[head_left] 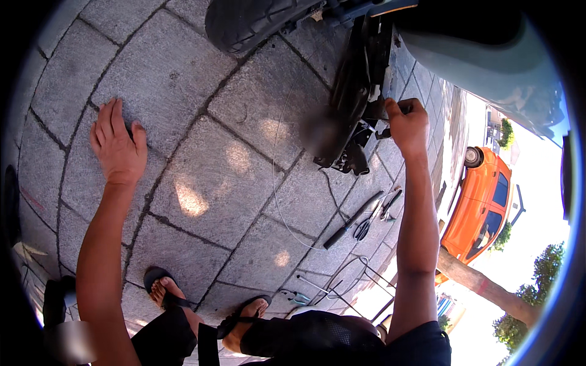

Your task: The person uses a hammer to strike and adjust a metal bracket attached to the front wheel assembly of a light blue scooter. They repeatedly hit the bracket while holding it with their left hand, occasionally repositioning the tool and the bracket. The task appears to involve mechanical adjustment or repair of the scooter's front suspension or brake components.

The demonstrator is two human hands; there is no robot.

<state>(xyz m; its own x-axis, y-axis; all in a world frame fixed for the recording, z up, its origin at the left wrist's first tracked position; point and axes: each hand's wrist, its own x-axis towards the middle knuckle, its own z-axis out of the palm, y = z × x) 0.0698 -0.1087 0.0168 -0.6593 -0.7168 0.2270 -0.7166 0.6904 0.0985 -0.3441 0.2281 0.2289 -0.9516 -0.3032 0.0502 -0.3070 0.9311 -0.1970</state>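
Observation:
My left hand [116, 143] lies flat on the stone paving [177, 61] with its fingers stretched out, holding nothing. My right hand [408, 128] is closed at the edge of a black vehicle frame section [360, 79]; thumb and forefinger pinch there, and what sits between them is too small to make out. Brackets and dark fittings [351, 160] hang from the frame's near end. A thick black tyre [244, 27] is beyond it. To the right, a pale blue-grey body panel [482, 73] curves over the scene. A thin pale wire [276, 177] loops across the paving.
Near my right forearm lie a long black-handled tool [337, 236], scissors [365, 226] and a smaller hand tool [390, 204]. Teal-handled pliers [296, 297] lie by my sandalled foot [251, 311], beside thin metal rods. An orange car [482, 207] and a tree trunk [482, 283] are farther right.

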